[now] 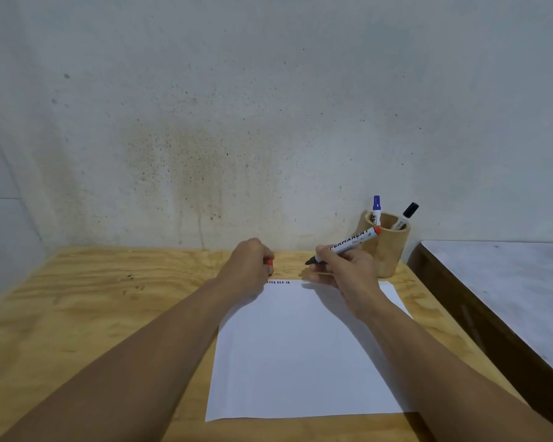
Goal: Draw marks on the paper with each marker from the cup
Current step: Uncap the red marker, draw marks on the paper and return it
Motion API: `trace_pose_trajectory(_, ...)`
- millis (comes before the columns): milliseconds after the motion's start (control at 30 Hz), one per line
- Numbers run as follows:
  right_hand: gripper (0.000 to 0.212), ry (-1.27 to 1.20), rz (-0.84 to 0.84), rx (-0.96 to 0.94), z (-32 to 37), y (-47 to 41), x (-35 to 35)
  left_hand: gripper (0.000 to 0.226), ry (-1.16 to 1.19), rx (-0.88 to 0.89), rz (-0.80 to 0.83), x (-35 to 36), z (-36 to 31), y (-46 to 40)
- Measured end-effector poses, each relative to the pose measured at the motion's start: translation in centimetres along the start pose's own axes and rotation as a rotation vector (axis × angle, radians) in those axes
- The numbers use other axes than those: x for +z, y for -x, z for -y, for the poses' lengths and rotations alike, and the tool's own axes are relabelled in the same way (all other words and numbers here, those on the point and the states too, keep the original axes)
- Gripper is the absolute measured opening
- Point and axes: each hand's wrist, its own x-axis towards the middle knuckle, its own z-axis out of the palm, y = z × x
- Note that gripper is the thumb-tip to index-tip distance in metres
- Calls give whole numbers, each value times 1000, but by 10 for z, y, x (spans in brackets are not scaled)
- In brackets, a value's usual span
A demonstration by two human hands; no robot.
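A white sheet of paper (300, 352) lies on the wooden table, with a short row of small red marks (279, 282) at its far edge. My right hand (345, 271) grips an uncapped red permanent marker (353, 243), its dark tip pointing left just above the paper's top edge. My left hand (251, 266) is closed around the marker's red cap (269, 262), beside the marks. A wooden cup (388, 250) stands behind my right hand and holds a blue-capped marker (376, 208) and a black-capped marker (407, 214).
The plywood table (93, 307) runs up to a stained wall at the back. A dark-framed table with a pale top (508, 288) stands close on the right, past a narrow gap.
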Motion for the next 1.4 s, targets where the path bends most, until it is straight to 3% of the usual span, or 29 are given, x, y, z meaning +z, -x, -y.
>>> trace_pose_trajectory(167, 6, -77, 33, -2, 3, 10, 10, 49, -12, 25, -84, 1, 1, 10)
trace_pose_trajectory(267, 11, -75, 43, -3, 0, 10, 12, 34, 37, 109, -206, -3, 2, 31)
trace_pose_trajectory(500, 11, 194, 74, -65, -11, -5, 9, 28, -79, 376, -30, 0, 13, 68)
trace_pose_trajectory(767, 10, 331, 59, -141, -23, -7, 8, 29, -21, 355, -69, 3, 16, 71)
trace_pose_trajectory(1400, 9, 313, 60, -147, -27, -8, 6, 29, 22, 317, -79, 7, 19, 70)
